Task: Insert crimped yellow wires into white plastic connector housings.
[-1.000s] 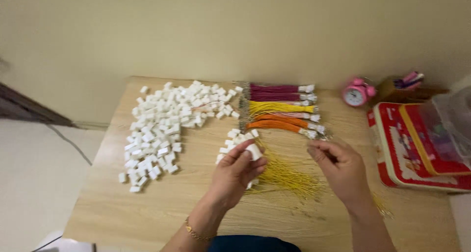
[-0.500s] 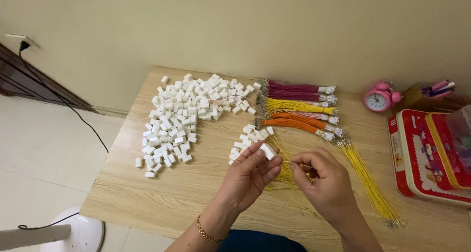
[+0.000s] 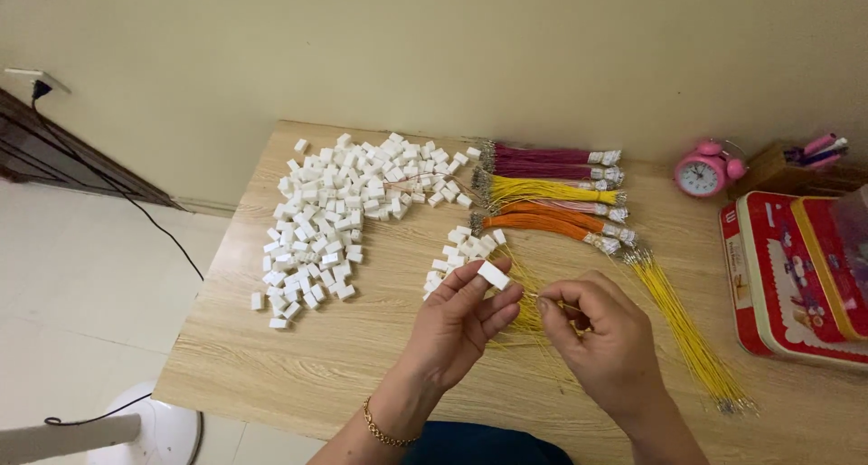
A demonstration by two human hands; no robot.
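My left hand pinches a small white plastic connector block between thumb and fingertips above the wooden table. Close beside it, my right hand has its fingers closed on a thin yellow wire drawn from a loose yellow bunch under both hands. A small heap of white connectors lies just beyond my left hand. A long yellow wire bundle runs diagonally to the right of my right hand.
A big spread of white connectors covers the table's left half. Purple, yellow and orange wire bundles lie at the back. A pink alarm clock, a pen holder and a red tin stand at right.
My right hand has come in from the right wire bundle toward my left hand, now holding a yellow wire. The camera view shifted left and down.
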